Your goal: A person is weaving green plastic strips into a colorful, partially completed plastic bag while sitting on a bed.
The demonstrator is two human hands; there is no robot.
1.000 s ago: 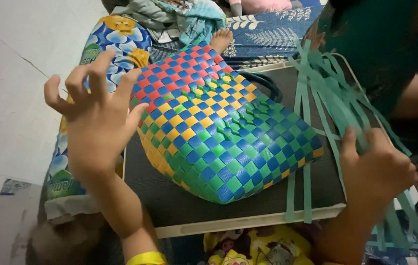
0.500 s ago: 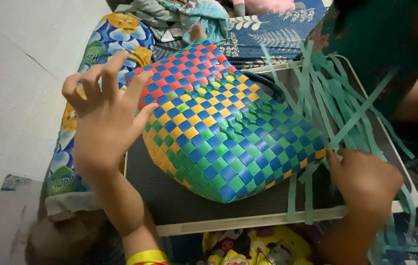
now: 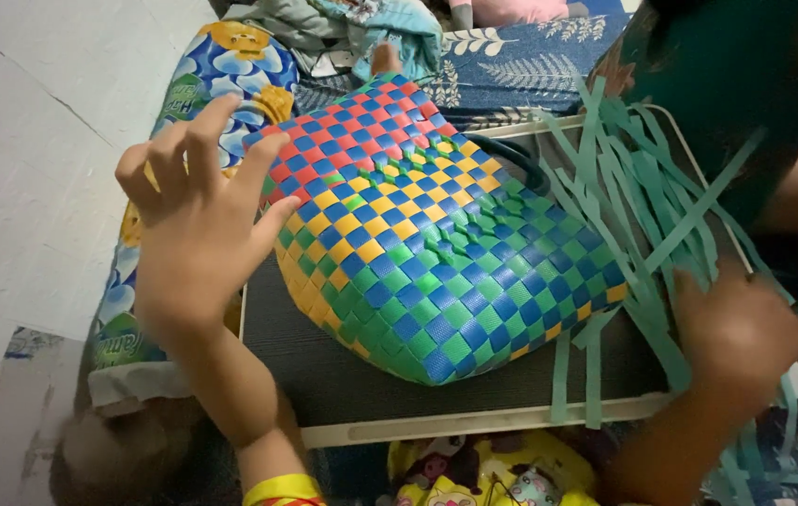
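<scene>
A woven basket in red, blue, yellow and green checks lies on its side on a dark tray with a pale rim. My left hand is spread open against the basket's left side, fingers apart. My right hand is at the tray's right end, its fingers closed among loose green weaving strips that fan out from the basket's right end. A yellow band circles my left wrist.
A cushion with a blue and yellow flower print lies left of the tray. Crumpled clothes and a blue leaf-patterned mat lie behind. A yellow printed toy bag sits below the tray. White floor tiles are at left.
My left hand has shifted right, closer against the basket. My right hand has moved along the tray's right end, and the green strips have spread out and lifted.
</scene>
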